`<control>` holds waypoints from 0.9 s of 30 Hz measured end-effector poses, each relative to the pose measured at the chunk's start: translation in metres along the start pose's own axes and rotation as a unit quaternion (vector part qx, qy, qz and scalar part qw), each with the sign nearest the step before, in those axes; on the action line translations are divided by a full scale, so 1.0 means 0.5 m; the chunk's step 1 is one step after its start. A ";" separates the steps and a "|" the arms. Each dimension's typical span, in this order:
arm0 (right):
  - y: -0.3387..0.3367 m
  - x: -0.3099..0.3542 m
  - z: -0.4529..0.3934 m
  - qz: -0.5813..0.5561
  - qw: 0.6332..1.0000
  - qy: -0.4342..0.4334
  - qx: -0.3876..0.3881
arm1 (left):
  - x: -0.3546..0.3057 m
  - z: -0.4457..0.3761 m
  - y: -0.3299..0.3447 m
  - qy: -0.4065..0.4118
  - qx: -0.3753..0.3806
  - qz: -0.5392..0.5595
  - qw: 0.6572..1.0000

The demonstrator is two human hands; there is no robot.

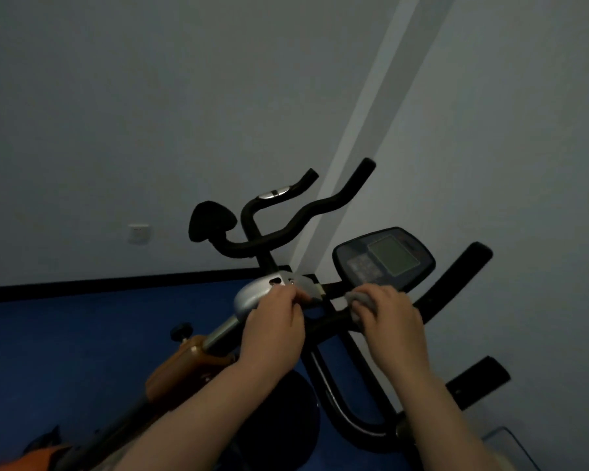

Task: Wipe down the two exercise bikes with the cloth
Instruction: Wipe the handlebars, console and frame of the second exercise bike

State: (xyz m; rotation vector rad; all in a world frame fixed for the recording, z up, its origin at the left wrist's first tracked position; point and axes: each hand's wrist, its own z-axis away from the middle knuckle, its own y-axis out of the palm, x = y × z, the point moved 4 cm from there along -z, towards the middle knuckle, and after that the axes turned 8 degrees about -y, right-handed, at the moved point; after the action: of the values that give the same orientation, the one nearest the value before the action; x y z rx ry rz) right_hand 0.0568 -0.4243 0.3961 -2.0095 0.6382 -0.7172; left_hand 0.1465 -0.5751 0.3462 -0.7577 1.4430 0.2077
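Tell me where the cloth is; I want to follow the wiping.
In the head view, the grey cloth is bunched in the right hand on the black handlebar, just below the console.

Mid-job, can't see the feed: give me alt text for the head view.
The right hand presses a crumpled grey cloth onto the near exercise bike's black handlebar, below its dark display console. The left hand grips the silver stem housing.

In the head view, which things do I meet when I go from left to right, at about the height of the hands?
Wall socket → silver housing → left hand → grey cloth → right hand → black handlebar end.
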 end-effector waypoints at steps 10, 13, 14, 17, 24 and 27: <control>0.001 0.004 0.063 -0.022 0.997 -0.044 -0.065 | 0.024 0.000 0.015 0.005 0.052 -0.083 0.995; 0.021 0.031 0.063 -0.069 0.992 0.021 -0.103 | 0.024 -0.004 0.015 -0.002 0.078 -0.063 0.995; 0.045 0.060 0.073 -0.063 0.994 0.007 -0.094 | 0.022 -0.004 0.015 0.003 0.083 -0.068 0.994; 0.063 0.092 0.094 0.003 0.993 -0.118 -0.026 | 0.012 0.006 0.009 0.046 0.085 -0.104 0.990; 0.005 0.021 0.076 -0.012 0.986 0.090 -0.141 | -0.009 0.023 0.014 0.151 0.088 -0.170 0.970; 0.034 0.067 0.100 0.019 0.997 -0.018 -0.076 | -0.011 0.026 0.021 0.187 0.111 -0.195 0.956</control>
State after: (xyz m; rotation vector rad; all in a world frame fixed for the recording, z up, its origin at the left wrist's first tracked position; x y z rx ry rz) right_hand 0.1123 -0.4267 0.3675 -2.1396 0.7261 -0.6236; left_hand 0.1502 -0.5581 0.3470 -0.9085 1.6014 -0.4174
